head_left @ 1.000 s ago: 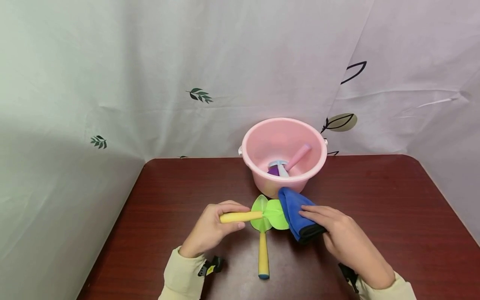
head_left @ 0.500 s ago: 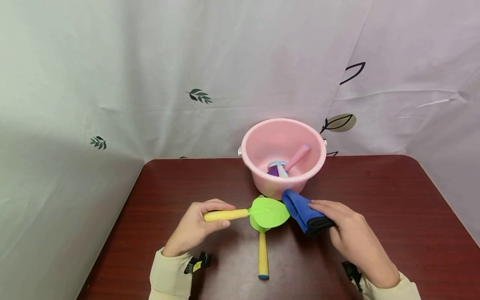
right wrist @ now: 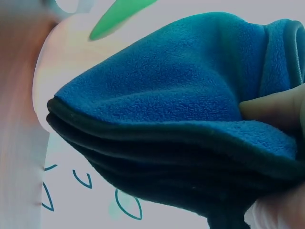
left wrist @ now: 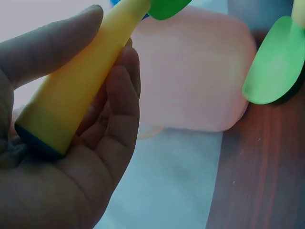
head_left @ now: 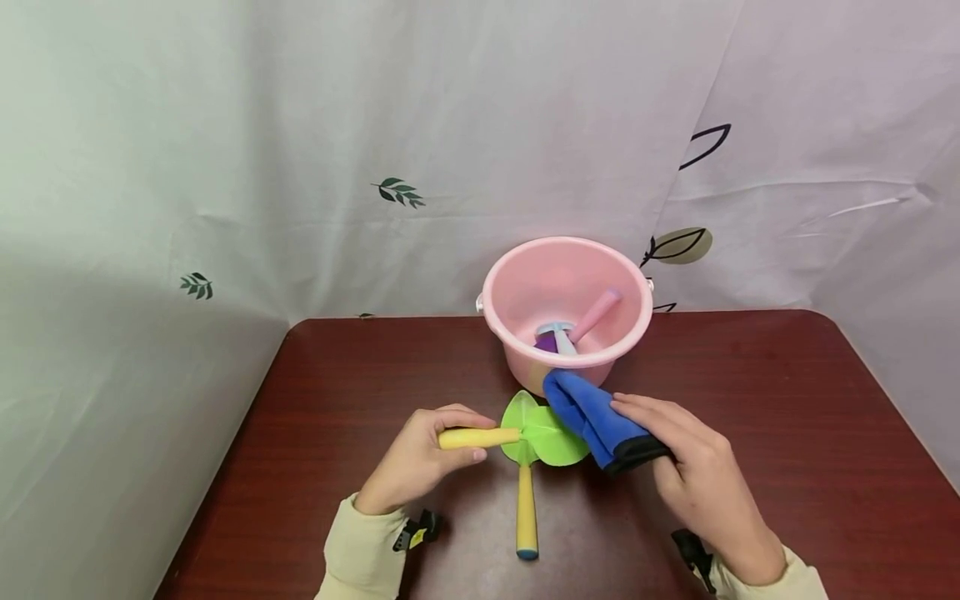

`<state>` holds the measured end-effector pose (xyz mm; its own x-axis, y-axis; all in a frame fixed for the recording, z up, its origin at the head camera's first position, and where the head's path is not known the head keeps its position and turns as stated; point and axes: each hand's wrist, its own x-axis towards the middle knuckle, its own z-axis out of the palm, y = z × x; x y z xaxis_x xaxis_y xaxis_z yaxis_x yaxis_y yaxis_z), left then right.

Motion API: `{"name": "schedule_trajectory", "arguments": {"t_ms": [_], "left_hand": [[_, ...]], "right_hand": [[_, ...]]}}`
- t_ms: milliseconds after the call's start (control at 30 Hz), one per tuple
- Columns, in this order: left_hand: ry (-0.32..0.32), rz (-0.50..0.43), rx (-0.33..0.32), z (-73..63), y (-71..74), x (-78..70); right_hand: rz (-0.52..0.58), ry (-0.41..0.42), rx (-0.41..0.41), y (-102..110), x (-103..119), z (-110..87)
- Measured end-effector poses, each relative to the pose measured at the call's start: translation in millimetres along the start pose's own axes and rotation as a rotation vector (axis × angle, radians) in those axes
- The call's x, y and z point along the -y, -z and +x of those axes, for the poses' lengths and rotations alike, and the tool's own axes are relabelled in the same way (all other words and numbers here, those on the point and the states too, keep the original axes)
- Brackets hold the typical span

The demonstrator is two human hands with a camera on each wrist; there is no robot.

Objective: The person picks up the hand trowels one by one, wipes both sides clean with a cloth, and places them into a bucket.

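Note:
My left hand [head_left: 416,458] grips the yellow handle of a toy trowel [head_left: 555,437], whose green blade points right. In the left wrist view the dark end of that handle [left wrist: 62,109] shows against the palm. With my right hand [head_left: 697,467] I hold a folded blue cloth [head_left: 592,408] with black edging, pinched between thumb and fingers. The cloth overlaps the far end of the green blade; whether they touch underneath is hidden. Below the held trowel, a second green trowel with a yellow handle [head_left: 527,517] lies on the table, its blade partly covered.
A pink bucket [head_left: 566,367] stands behind the hands. Inside it lie a pink handle [head_left: 596,315], a whitish piece [head_left: 564,340] and something purple [head_left: 547,342]. The dark red table [head_left: 360,375] meets a pale curtain [head_left: 450,125] at the back.
The held trowel first slid left, out from the cloth, then came back right beneath it. The cloth shifted right, then back left. Bucket and lying trowel stayed put.

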<state>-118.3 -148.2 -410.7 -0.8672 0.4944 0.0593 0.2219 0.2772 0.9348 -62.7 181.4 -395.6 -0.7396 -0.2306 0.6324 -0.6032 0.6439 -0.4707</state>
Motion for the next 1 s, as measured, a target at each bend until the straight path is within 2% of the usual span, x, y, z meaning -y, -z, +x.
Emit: {"name": "schedule_trajectory", "arguments": {"t_ms": [133,333,533,633,800,900,1000], "left_hand": [[-0.009,0.015,-0.001,4.7,-9.8,-0.4],[-0.021,0.02,-0.011,8.8,-22.2,-1.3],[-0.017,0.029,-0.014,10.8,-30.4,-1.8],[-0.017,0.03,-0.02,11.3,-32.1,-1.9],[-0.035,0.04,-0.028,11.5,-32.9,-2.1],[-0.024,0.024,-0.026,11.3,-32.6,-3.0],[-0.005,0.001,-0.024,10.8,-31.9,-4.1]], "right_hand": [[0.014,0.035,0.012,-2,2,0.6],[0.018,-0.001,0.093,-4,4,-1.2],[0.015,0.112,0.068,-9,4,1.2],[0.015,0.14,0.074,-11,4,1.6],[0.008,0.105,0.162,-11,3,-0.7],[-0.007,0.083,0.232,-11,4,-1.8],[-0.017,0.095,0.269,-12,4,-2.1]]}}
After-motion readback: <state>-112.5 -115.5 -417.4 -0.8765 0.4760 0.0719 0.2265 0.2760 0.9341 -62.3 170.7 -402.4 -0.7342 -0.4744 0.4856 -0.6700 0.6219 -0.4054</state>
